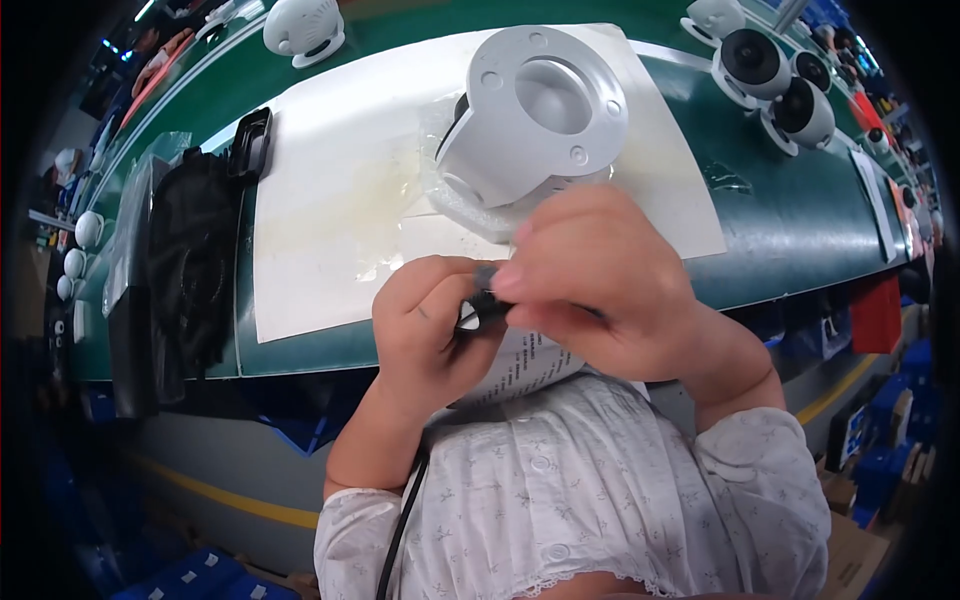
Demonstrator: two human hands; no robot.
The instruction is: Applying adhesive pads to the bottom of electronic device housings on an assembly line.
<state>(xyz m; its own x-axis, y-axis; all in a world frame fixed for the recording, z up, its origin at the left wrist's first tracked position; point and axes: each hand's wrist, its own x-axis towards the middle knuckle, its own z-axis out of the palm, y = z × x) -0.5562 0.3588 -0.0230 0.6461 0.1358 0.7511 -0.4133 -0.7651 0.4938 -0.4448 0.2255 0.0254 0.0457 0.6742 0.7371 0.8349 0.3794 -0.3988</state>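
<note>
My left hand [425, 325] is closed round a small black object [487, 308] whose kind I cannot make out. My right hand [610, 285] pinches at the top of that object, its fingertips meeting the left hand's; what exactly lies in the pinch is hidden. Below both hands hangs a white sheet with printed rows [535, 365], partly covered by the left hand. Just beyond them a white camera [465, 150] lies tipped over, its round ring-shaped base facing up. Clear plastic and white foam [470, 215] show under it.
A large white board [330, 220] covers the middle of the green table [790, 230]. Black cloth or gloves [190, 250] and a black tray [250, 145] lie at the left. White cameras with dark fronts [755, 60] stand at the far right, another white camera [303, 30] at the far left.
</note>
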